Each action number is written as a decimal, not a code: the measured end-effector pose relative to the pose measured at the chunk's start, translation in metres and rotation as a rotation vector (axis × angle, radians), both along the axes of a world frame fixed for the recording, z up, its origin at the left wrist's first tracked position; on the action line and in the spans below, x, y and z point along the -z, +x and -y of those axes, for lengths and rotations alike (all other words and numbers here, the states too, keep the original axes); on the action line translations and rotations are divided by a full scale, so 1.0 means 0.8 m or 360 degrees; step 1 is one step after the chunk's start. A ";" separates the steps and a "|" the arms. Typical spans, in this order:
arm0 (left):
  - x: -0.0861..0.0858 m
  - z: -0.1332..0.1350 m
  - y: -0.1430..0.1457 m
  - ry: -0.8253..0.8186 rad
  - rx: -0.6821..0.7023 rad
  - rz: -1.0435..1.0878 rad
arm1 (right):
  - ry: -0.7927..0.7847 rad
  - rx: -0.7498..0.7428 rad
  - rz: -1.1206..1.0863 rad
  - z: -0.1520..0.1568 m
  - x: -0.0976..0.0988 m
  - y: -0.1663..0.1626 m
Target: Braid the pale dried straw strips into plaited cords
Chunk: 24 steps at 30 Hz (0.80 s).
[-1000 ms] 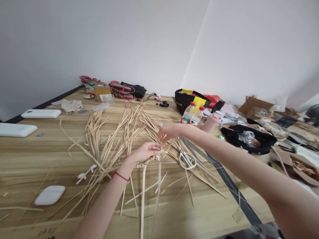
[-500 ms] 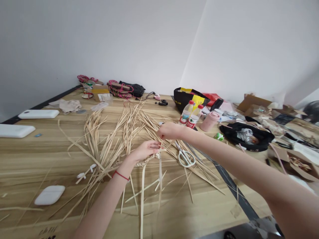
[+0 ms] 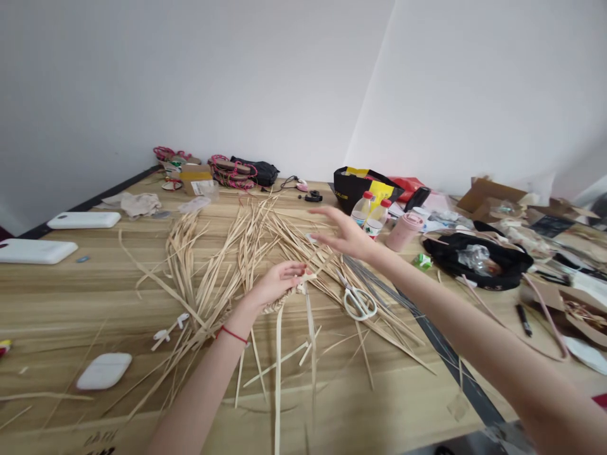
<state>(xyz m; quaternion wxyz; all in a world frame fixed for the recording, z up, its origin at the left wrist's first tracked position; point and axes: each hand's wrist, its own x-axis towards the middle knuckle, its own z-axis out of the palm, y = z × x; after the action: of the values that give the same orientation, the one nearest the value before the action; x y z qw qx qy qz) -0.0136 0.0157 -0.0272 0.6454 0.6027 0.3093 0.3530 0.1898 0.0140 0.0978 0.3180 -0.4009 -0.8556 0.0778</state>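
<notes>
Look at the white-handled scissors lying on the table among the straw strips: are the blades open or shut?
Shut, as far as shows. The scissors lie flat on the table with the two handle loops side by side and the blades together as one narrow point.

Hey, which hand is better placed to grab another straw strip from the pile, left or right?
Probably the right hand: it is open, fingers spread, hovering over the loose straw strips. The left hand is closed on the braid, so it is not free.

left hand (image 3: 277, 282): fingers curled and closed, palm down, red band on wrist | right hand (image 3: 344, 232): raised, fingers spread open, arm stretched forward
</notes>
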 end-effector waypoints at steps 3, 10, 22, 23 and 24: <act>-0.003 -0.001 0.001 0.0099 -0.0157 0.0074 | 0.0131 0.0363 -0.0613 0.021 0.022 0.004; 0.000 -0.001 0.005 0.0171 -0.0277 0.0083 | -0.1196 0.0498 -0.0995 0.050 0.079 0.001; 0.004 -0.004 0.007 0.0274 -0.0296 0.0119 | -0.1476 0.0375 -0.1401 0.027 0.103 -0.030; 0.004 -0.004 0.007 0.0281 -0.0306 0.0118 | -0.1440 0.0397 -0.1412 0.027 0.105 -0.031; 0.004 -0.004 0.007 0.0288 -0.0316 0.0120 | -0.1405 0.0417 -0.1414 0.026 0.107 -0.033</act>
<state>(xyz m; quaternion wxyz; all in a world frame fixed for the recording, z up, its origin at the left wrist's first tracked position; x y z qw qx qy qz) -0.0079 0.0188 -0.0305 0.5614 0.6111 0.3100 0.4640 0.1637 -0.0069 0.0122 0.4542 -0.5249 -0.4735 0.5422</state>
